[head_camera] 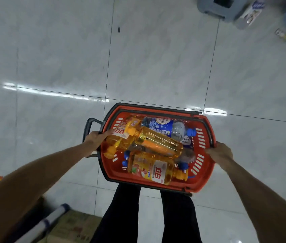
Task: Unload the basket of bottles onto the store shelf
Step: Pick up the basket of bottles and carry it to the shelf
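A red plastic basket [207, 165] with dark handles hangs in front of my legs, above the tiled floor. It is full of bottles lying on their sides: several yellow detergent bottles [158, 144] with orange caps and a clear bottle with a blue label and blue cap [166, 128] at the far side. My left hand [95, 138] grips the basket's left rim, fingers curled over the edge. My right hand [220, 153] grips the right rim. No store shelf is in view.
Glossy white floor tiles [138, 58] stretch ahead. A grey stool or crate [221, 7] and blurred packages [252, 13] sit at the top right. Cardboard boxes [75, 225] and a white-and-blue pole [51, 220] lie at the bottom left, beside my legs.
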### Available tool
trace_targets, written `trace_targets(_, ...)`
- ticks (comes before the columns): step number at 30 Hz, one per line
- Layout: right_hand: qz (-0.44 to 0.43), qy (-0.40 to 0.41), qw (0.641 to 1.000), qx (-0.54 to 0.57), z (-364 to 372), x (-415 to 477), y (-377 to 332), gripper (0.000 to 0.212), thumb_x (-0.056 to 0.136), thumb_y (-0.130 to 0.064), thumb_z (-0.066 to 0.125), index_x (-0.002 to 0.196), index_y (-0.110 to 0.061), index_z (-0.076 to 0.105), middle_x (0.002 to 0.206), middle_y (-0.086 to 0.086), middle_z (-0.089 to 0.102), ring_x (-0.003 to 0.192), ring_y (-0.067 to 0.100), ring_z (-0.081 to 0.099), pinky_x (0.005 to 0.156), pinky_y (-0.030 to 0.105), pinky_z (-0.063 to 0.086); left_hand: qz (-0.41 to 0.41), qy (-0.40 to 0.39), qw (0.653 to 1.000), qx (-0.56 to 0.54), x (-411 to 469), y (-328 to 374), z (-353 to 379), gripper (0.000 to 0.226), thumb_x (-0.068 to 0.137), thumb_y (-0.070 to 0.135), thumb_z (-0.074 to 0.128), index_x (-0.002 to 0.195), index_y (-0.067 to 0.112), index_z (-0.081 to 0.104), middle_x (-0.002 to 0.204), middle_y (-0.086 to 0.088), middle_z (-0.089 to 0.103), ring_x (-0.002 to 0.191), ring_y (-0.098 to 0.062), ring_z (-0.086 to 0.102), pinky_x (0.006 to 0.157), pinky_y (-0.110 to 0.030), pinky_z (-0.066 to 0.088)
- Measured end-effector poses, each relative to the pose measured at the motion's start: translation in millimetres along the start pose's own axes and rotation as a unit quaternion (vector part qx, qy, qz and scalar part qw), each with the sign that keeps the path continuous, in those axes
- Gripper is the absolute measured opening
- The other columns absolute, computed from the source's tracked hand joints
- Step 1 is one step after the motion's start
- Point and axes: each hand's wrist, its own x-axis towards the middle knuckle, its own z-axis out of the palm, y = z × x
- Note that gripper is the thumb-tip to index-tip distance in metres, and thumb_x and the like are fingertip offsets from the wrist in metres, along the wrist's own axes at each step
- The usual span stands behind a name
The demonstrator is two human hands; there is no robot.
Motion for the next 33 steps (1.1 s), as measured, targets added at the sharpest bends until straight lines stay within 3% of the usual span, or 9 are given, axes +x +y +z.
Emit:
trace_targets(3, -0.019, -0.007, 0.999, -0.038, -23.5, -45.7, -37.6, 0.034, 0.088, -0.032, 0.076, 0.115, -0.013, 0.07, 0.09, 0.006, 0.07, 0.074, 0.027, 0.07, 0.083, 0.04, 0.062, 0.003, 0.039, 0.999, -0.011, -52.5, -24.8, -43.9, 0.061, 0.085, 0.072, 0.064, 0.092, 0.011, 0.066, 0.076, -0.003, 0.067, 0.071, -0.022, 0.066, 0.053, -0.027, 0.046)
trace_targets(7, -0.062, -0.001, 0.993, -0.102, -53.6, -112.8, -89.6, 0.03, 0.087, -0.029, 0.075, 0.112, -0.013, 0.071, 0.091, 0.006, 0.07, 0.067, 0.02, 0.064, 0.067, 0.029, 0.054, 0.004, 0.071, 0.996, -0.047, -117.5, -58.3, -97.7, 0.065, 0.085, 0.074, 0.063, 0.082, 0.01, 0.069, 0.072, -0.004, 0.069, 0.067, -0.022, 0.067, 0.052, -0.028, 0.047)
trace_targets(11, -0.113, 0.027, 0.98, -0.159, -79.7, -192.3, -160.0, 0.029, 0.079, -0.026, 0.074, 0.106, -0.016, 0.075, 0.09, 0.007, 0.071, 0.069, 0.019, 0.062, 0.071, 0.032, 0.052, 0.012, 0.098, 0.989, -0.108, -178.8, -99.8, -157.9, 0.068, 0.085, 0.073, 0.064, 0.074, 0.006, 0.072, 0.067, -0.007, 0.072, 0.062, -0.024, 0.069, 0.052, -0.028, 0.049)
trace_targets(16, -0.189, 0.043, 0.961, -0.195, -95.8, -271.8, -246.5, 0.023, 0.084, -0.024, 0.074, 0.106, -0.015, 0.07, 0.076, -0.002, 0.063, 0.063, 0.012, 0.056, 0.055, 0.023, 0.04, 0.035, 0.126, 0.975, -0.177, -221.2, -138.5, -220.2, 0.063, 0.089, 0.069, 0.064, 0.075, 0.007, 0.073, 0.064, -0.004, 0.072, 0.056, -0.02, 0.068, 0.047, -0.023, 0.044)
trace_targets(18, -0.216, 0.044, 0.952, -0.211, -97.6, -297.8, -279.2, 0.024, 0.085, -0.025, 0.074, 0.107, -0.014, 0.069, 0.08, 0.002, 0.064, 0.063, 0.012, 0.057, 0.054, 0.021, 0.039, 0.037, 0.136, 0.97, -0.2, -233.0, -151.7, -239.9, 0.063, 0.089, 0.068, 0.065, 0.077, 0.007, 0.073, 0.065, -0.004, 0.073, 0.056, -0.02, 0.069, 0.046, -0.023, 0.045)
trace_targets(24, -0.278, 0.04, 0.927, -0.249, -93.5, -332.3, -362.3, 0.03, 0.081, -0.028, 0.075, 0.107, -0.013, 0.07, 0.08, 0.001, 0.07, 0.067, 0.018, 0.067, 0.057, 0.024, 0.048, 0.025, 0.158, 0.952, -0.262, -247.4, -169.2, -293.9, 0.065, 0.088, 0.069, 0.065, 0.086, 0.005, 0.074, 0.075, -0.008, 0.076, 0.066, -0.026, 0.074, 0.054, -0.03, 0.055)
trace_targets(29, -0.314, 0.025, 0.912, -0.262, -77.7, -331.3, -423.7, 0.028, 0.085, -0.03, 0.074, 0.108, -0.018, 0.064, 0.086, 0.003, 0.07, 0.069, 0.02, 0.069, 0.061, 0.028, 0.053, 0.003, 0.158, 0.943, -0.291, -238.3, -175.1, -322.2, 0.068, 0.086, 0.071, 0.065, 0.086, 0.004, 0.074, 0.078, -0.011, 0.078, 0.07, -0.031, 0.076, 0.066, -0.045, 0.065)
trace_targets(33, -0.35, 0.031, 0.893, -0.28, -58.7, -321.3, -491.6, 0.025, 0.086, -0.035, 0.07, 0.107, -0.022, 0.068, 0.08, -0.004, 0.071, 0.067, 0.019, 0.07, 0.056, 0.025, 0.05, -0.048, 0.2, 0.922, -0.328, -227.7, -164.8, -344.6, 0.068, 0.086, 0.069, 0.067, 0.079, 0.002, 0.073, 0.071, -0.009, 0.074, 0.065, -0.028, 0.071, 0.056, -0.032, 0.053)
